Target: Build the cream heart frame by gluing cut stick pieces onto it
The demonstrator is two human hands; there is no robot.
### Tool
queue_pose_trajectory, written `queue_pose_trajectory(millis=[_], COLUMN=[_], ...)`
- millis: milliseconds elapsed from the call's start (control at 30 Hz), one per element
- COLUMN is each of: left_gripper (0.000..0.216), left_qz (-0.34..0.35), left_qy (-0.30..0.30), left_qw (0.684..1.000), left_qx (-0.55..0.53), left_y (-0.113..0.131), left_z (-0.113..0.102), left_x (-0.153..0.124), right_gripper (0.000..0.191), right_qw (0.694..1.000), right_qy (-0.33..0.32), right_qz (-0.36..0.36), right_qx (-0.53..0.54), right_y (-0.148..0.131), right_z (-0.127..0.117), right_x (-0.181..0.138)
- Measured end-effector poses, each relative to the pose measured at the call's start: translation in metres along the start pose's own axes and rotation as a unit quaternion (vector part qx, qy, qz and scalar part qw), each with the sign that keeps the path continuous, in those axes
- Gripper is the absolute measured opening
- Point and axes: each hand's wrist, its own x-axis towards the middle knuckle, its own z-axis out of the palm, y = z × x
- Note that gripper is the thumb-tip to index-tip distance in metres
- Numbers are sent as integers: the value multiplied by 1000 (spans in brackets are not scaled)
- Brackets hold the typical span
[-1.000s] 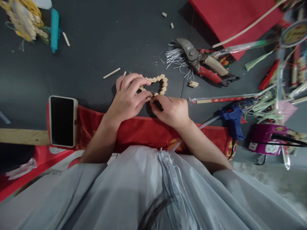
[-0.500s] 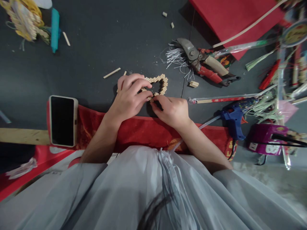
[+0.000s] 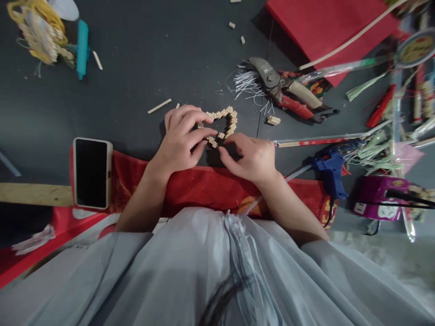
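A heart-shaped frame (image 3: 228, 118) built of short pale stick pieces lies flat on the dark table (image 3: 136, 81). My left hand (image 3: 183, 138) rests over its left half, fingers curled and pressing it down. My right hand (image 3: 249, 156) sits just below and to the right, fingers curled, thumb and forefinger near a small stick piece (image 3: 220, 135) at the frame's lower edge. Whether that piece is pinched is unclear.
Pruning shears (image 3: 288, 90) and white strands lie behind the heart. A blue glue gun (image 3: 329, 170) and purple item (image 3: 377, 199) sit right. A phone (image 3: 91, 172) rests left on red cloth (image 3: 190, 185). Red paper (image 3: 326, 27) lies at back right; stick offcuts are scattered.
My right hand has drawn a little to the right and away from the frame's lower edge, uncovering a small stick piece there. My left hand stays on the frame.
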Motion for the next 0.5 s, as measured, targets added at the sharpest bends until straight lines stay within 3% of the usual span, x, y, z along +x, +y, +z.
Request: queue_pose_trajectory(millis=[167, 333, 500], left_gripper=[17, 21, 21], left_qz=[45, -66, -67], left_qy=[137, 175, 213], left_qw=[989, 980, 972], left_qx=[22, 68, 77], left_y=[-5, -4, -6], left_z=[-5, -5, -4], left_x=[1, 2, 1], right_gripper=[34, 42, 42], right_qw=[993, 989, 988], right_qy=[88, 100, 111], right_qz=[55, 80, 71], right_qx=[51, 69, 81], right_y=[10, 13, 12], right_z=[-8, -10, -10], right_x=[3, 6, 5])
